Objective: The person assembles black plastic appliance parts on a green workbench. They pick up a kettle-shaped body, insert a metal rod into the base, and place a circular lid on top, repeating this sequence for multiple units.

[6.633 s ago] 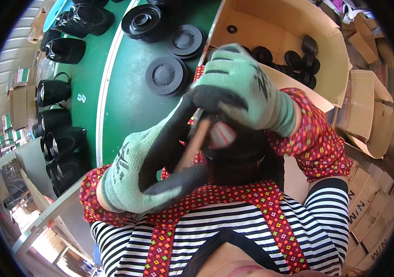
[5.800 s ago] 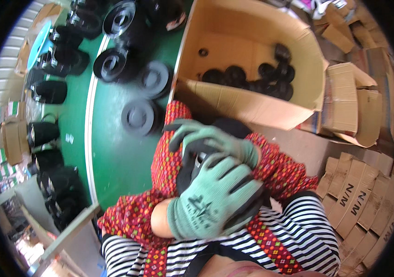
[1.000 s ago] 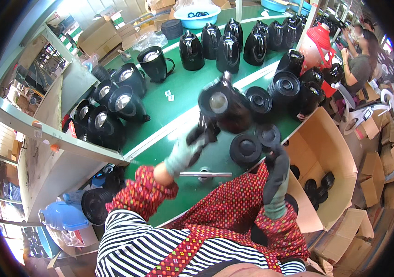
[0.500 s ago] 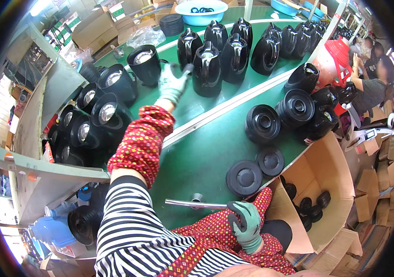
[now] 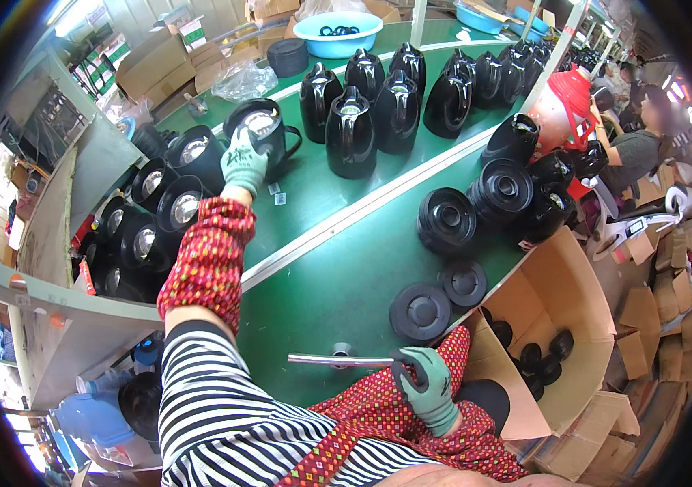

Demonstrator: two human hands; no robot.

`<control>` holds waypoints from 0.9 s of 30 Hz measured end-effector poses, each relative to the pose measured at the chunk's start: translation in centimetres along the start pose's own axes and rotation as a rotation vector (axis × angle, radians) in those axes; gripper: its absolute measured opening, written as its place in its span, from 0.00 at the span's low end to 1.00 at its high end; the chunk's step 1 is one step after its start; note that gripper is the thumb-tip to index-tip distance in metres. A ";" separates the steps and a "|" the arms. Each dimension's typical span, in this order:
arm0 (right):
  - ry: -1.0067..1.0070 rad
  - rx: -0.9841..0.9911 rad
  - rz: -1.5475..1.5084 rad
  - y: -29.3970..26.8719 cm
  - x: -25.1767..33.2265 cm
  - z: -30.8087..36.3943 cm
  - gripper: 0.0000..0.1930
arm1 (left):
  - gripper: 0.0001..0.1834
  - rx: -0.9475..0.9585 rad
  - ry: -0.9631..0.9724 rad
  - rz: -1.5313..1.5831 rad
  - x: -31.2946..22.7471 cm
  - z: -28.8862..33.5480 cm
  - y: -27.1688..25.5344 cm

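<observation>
My left hand [image 5: 244, 164], in a pale green glove with dark fingertips, grips the near rim of an open black jug [image 5: 279, 144]. Its silvery inside faces up, and its handle points right. My right hand [image 5: 429, 388], gloved alike, is low in front of my body. Its fingers are curled round the end of a thin metal rod [image 5: 338, 359], which points left; the hold is partly hidden. Several open black jugs [image 5: 182, 204] crowd to the left of my left hand. Lidded glossy black jugs [image 5: 351, 136] stand to its right on the green table [image 5: 322, 276].
A pale rail [image 5: 338, 225] crosses the table. Stacked black discs [image 5: 447, 219] and flat discs [image 5: 420, 312] lie right of centre. A cardboard box [image 5: 565, 316] holds black round parts. A red jug [image 5: 565, 101] and blue basin [image 5: 338, 34] stand farther off; a person [image 5: 642, 146] is at right.
My left hand has moved left from beside the lidded jugs and taken hold of the open jug's rim. My right hand stays by the rod. The whole view has shifted slightly.
</observation>
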State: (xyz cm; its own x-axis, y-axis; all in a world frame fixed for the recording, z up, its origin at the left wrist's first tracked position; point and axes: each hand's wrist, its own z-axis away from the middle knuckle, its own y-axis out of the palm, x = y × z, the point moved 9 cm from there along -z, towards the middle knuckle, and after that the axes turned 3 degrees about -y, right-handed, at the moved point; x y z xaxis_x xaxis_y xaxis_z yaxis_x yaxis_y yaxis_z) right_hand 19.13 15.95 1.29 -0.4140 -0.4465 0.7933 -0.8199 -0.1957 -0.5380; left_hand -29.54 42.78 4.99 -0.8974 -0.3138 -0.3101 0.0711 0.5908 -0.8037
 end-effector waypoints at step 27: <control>0.407 0.288 -1.251 -4.5 6.5 7.3 0.41 | 0.35 1.538 -0.387 1.755 -14.5 43.1 -15.1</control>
State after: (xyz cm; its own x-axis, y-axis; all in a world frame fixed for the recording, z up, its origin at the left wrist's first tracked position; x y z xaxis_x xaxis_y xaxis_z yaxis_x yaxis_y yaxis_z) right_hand 23.05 7.56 6.77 0.4169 0.4446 0.7928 -0.6404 -0.4753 0.6033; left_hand 1.18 6.35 -0.22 0.4240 -0.5035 -0.7528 0.6902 -0.3585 0.6286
